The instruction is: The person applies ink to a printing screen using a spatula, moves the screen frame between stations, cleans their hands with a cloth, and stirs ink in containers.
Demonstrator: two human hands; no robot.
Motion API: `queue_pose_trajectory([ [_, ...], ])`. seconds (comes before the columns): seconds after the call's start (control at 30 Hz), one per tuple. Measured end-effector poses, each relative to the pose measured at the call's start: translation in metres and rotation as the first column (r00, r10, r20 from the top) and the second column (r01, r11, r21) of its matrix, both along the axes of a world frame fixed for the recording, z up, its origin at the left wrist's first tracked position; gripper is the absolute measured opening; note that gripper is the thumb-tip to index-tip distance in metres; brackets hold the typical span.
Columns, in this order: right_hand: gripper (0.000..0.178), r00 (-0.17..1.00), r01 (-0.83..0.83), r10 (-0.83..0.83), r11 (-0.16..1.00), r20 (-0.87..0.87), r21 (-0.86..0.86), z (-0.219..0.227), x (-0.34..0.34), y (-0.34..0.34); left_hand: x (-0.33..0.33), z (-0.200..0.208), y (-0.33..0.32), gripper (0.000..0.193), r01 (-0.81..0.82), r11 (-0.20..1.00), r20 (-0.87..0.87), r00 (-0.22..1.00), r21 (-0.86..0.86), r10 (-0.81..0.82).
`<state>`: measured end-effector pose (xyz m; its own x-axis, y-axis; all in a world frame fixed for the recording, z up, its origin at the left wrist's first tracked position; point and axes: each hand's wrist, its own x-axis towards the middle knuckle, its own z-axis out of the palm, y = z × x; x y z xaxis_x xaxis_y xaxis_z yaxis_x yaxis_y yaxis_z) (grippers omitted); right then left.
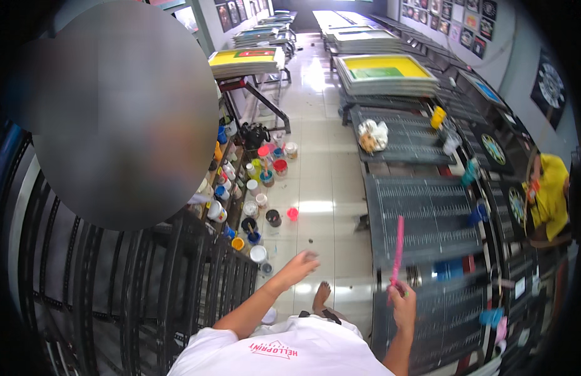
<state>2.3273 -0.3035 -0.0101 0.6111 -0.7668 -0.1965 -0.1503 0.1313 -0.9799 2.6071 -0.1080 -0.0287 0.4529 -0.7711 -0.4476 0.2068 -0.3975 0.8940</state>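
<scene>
My right hand (401,294) is closed round the lower end of a long, thin pink bar (398,247). The bar points up and away, over the dark printing tables (428,210) on the right. Something small and green shows at the fingers of that hand. Out over the tiled aisle is my left hand (297,269), apart from anything. Motion smears its fingers, and I see no object in it. The tub nearest to it is a white-lidded one (258,254) on the floor.
Paint tubs (251,210) line the aisle's left side beside a slatted black rack (146,282). Stacked framed screens (387,74) stand on the right tables, with a crumpled white cloth (373,136) nearer. At far right hangs a yellow cloth (549,194). A blurred patch covers the upper left.
</scene>
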Motion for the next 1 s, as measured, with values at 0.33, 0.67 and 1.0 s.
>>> queue_pose_trajectory([
  [0.33, 0.024, 0.974, -0.175, 0.181, 0.983, 0.138, -0.054, 0.024, 0.413, -0.213, 0.264, -0.049, -0.054, 0.029, -0.651, 0.753, -0.075, 0.750, 0.099, 0.657],
  [0.67, 0.020, 0.989, 0.081, -0.087, 0.995, 0.117, 0.055, 0.034, 0.616, -0.377, 0.607, -0.046, -0.339, 0.033, -0.383, 0.899, 0.129, 0.901, -0.210, 0.414],
  [1.0, 0.022, 0.968, -0.238, 0.223, 0.959, 0.111, 0.151, -0.005, 0.875, -0.534, 0.719, -0.225, -0.325, 0.029, -0.824, 0.564, 0.276, 0.553, 0.045, 0.786],
])
